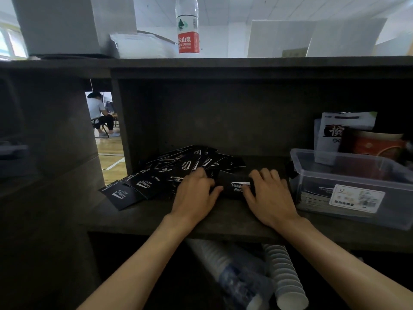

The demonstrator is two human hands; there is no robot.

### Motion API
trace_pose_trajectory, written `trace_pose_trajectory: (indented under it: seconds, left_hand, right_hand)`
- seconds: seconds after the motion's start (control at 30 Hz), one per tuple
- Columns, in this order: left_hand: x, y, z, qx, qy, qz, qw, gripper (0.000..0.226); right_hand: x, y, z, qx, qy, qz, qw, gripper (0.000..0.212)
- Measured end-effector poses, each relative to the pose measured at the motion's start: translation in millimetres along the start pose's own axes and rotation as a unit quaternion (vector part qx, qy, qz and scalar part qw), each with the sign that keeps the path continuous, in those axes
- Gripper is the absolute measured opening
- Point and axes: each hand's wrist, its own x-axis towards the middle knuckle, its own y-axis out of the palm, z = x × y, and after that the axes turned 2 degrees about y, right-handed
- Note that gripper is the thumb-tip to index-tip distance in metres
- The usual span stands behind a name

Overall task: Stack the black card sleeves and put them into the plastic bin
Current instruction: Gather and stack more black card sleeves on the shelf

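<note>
Several black card sleeves (154,175) with white lettering lie fanned out on the dark shelf, left of centre. Both hands hold a small stack of black sleeves (234,186) between them on the shelf. My left hand (196,193) grips the stack's left end with curled fingers, its thumb along the near edge. My right hand (268,193) grips the right end. The clear plastic bin (348,171) stands to the right of my right hand, with a layer of sleeves lying in its bottom.
Packets and a red box (366,139) stand behind the bin. A water bottle (187,27) and white boxes sit on top of the shelf unit. Stacked paper cups (283,276) lie on the lower shelf. A person sits far off through the gap at left.
</note>
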Motion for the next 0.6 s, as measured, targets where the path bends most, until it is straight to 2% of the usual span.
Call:
trace_pose_trajectory:
  seconds: [0.1, 0.13, 0.2, 0.23, 0.27, 0.37, 0.4, 0.47, 0.6]
  left_hand:
    - [0, -1, -1, -0.049, 0.028, 0.041, 0.998, 0.03]
    - [0, -3, 1, -0.076, 0.006, 0.028, 0.997, 0.03]
    - [3, -7, 11, -0.102, -0.069, -0.052, 0.991, 0.021]
    - [7, -9, 19, -0.078, -0.107, -0.087, 0.987, 0.016]
    - [11, -11, 27, -0.043, -0.147, -0.092, 0.984, 0.018]
    - [22, -18, 44, 0.065, -0.219, 0.028, 0.973, 0.035]
    - [22, -17, 45, 0.091, -0.213, 0.056, 0.971, 0.036]
    - [14, -14, 44, 0.134, -0.185, 0.062, 0.972, 0.038]
    - [5, -15, 39, 0.14, -0.152, -0.004, 0.978, 0.027]
  right_hand:
    - [-1, -1, 0, -0.002, -0.004, 0.015, 1.0, 0.032]
    - [-1, -2, 0, 0.002, -0.005, 0.02, 1.0, 0.031]
    - [-1, -3, -1, 0.008, -0.005, 0.026, 1.0, 0.029]
    - [-1, -3, 0, 0.009, -0.004, 0.028, 1.0, 0.028]
    - [-1, -3, 0, 0.01, -0.002, 0.029, 1.0, 0.028]
    - [-1, -3, 2, 0.008, 0.0, 0.029, 1.0, 0.025]
    - [0, -3, 1, 0.009, 0.001, 0.028, 1.0, 0.025]
    - [0, -2, 1, 0.011, 0.001, 0.025, 1.0, 0.024]
    - [-1, 0, 0, 0.008, -0.002, 0.017, 1.0, 0.022]
